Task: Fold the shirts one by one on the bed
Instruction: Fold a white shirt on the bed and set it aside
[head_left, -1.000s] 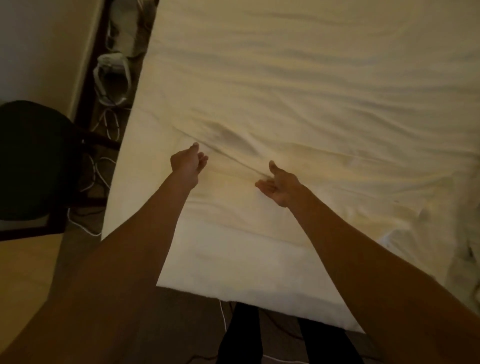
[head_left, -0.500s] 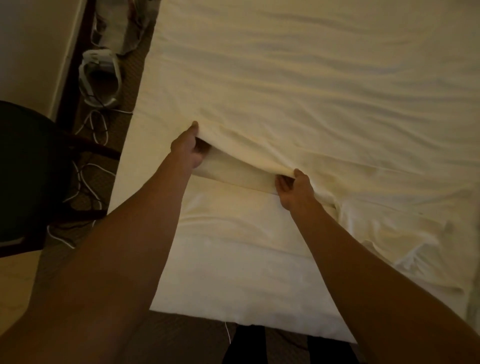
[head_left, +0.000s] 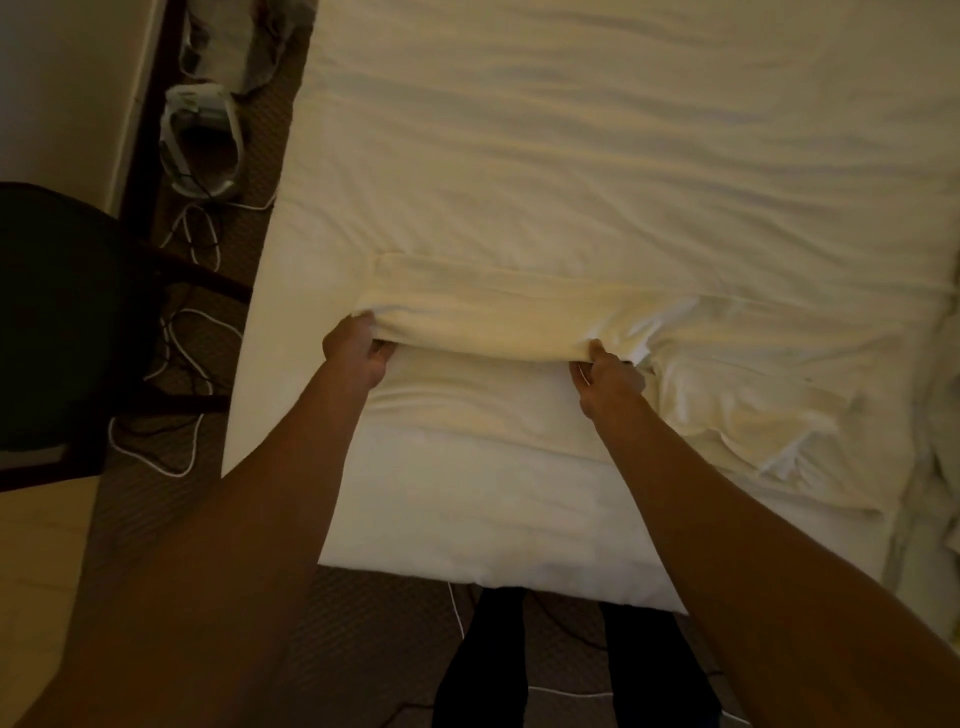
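Stretching in a long, soft fold, the cream fabric shirt (head_left: 498, 317) lies across the near end of the wrinkled white-sheeted bed (head_left: 571, 130), its right side bunched in loose creases. The left hand (head_left: 358, 353) clasps the fold's left end. The right hand (head_left: 608, 376) clasps it further right, fingers curled round the cloth. A rounded black chair (head_left: 62, 322) and looping white cables (head_left: 192, 244) sit at the left.
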